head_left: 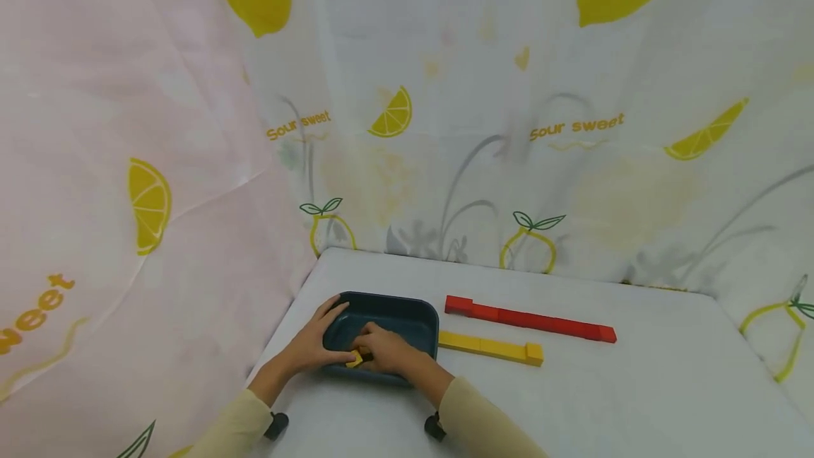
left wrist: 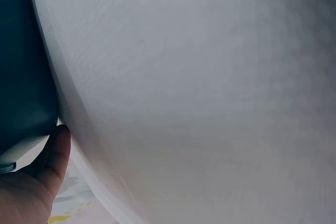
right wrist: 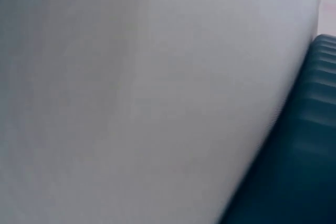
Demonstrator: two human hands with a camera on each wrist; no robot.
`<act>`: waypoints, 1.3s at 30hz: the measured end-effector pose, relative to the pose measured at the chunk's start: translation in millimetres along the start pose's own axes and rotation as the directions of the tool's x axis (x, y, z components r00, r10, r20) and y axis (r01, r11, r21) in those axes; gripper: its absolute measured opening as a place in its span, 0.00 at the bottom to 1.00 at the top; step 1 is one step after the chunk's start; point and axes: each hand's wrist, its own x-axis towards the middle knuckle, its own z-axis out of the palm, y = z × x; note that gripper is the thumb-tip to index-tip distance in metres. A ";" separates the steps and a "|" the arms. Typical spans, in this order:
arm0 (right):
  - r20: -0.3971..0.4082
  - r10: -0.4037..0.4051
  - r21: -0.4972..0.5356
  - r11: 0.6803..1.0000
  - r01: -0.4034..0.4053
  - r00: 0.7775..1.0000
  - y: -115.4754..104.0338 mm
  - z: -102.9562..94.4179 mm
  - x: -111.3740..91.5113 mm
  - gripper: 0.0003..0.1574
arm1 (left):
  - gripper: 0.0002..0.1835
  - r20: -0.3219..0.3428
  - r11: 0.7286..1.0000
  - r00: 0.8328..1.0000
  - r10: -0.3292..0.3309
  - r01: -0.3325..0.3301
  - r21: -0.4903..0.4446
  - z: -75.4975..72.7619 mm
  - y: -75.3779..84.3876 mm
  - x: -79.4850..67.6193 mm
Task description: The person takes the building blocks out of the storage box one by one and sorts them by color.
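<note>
A dark blue rectangular tray lies on the white table. My left hand holds its left end, the fingers at the far-left rim and the thumb reaching over the near side. Inside the tray, my right hand pinches a small yellow block close to the left thumb. Whether that thumb touches the block I cannot tell. One left finger lies against the tray's outer side in the left wrist view. The right wrist view has the tray's ribbed outer wall but no hand.
Right of the tray runs a row of yellow blocks, with a raised block at its right end. Behind it stretches a longer row of red blocks, raised at its left end. Lemon-printed cloth hangs behind and left of the table.
</note>
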 end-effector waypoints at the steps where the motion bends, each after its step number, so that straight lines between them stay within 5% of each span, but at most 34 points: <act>1: -0.007 0.011 0.020 1.000 -0.011 1.000 1.1 0.6 -0.5 0.22 | 0.57 0.000 1.000 1.000 -0.005 0.005 0.001 0.8 0.3 0.2; 19: -0.136 0.095 0.194 0.979 -0.068 0.986 6.5 -6.2 3.5 0.22 | 0.55 -0.001 1.000 1.000 0.012 -0.012 0.028 -1.3 1.7 4.3; 31: -0.221 0.070 0.261 0.965 -0.010 0.973 8.5 -3.1 2.7 0.23 | 0.56 0.014 1.000 1.000 -0.019 0.019 0.020 -0.8 -0.7 0.7; 39: -0.206 0.069 0.246 0.969 -0.016 0.976 11.2 -4.0 3.8 0.22 | 0.56 0.010 1.000 1.000 -0.010 0.010 0.022 -1.8 -0.1 5.3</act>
